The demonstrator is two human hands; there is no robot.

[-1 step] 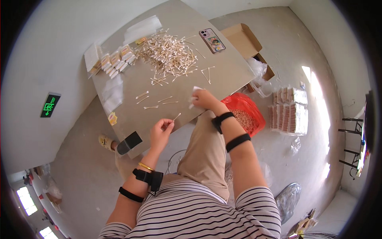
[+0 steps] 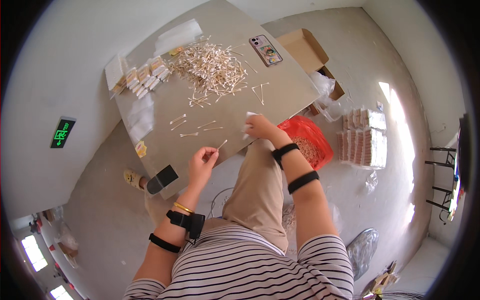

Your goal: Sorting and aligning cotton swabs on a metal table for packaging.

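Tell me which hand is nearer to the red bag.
Right. The right hand is just left of the red bag, by the table's edge; the left hand is farther left, holding a cotton swab.

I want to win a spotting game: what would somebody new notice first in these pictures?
Probably the big, messy pile of cotton swabs on the far part of the grey table. Next might be the bright red bag beside the table, just right of the right hand. Nearer, the left hand pinches a single swab.
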